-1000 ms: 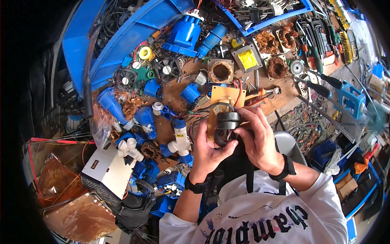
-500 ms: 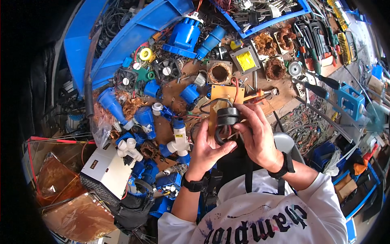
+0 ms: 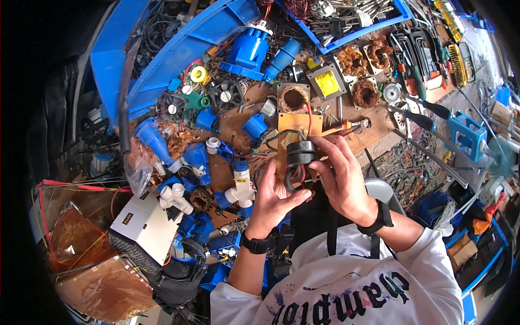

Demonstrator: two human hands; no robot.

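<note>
Black, grooved cylindrical part [image 3: 301, 154] held above brown wooden workbench [image 3: 381, 120]

The left hand [image 3: 272, 205] curls around the lower left edge of a flat orange-yellow board [image 3: 292, 123]; thumb and fingers of the right hand [image 3: 345, 185] grip the part's right side, in front of the board. A bright red wire [image 3: 309, 119] crosses the board's face.

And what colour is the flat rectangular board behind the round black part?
The flat board is orange-yellow, clearest in the head view.

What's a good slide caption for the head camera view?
Left hand and right hand hold a black round part and an orange board over a cluttered workbench.
</note>
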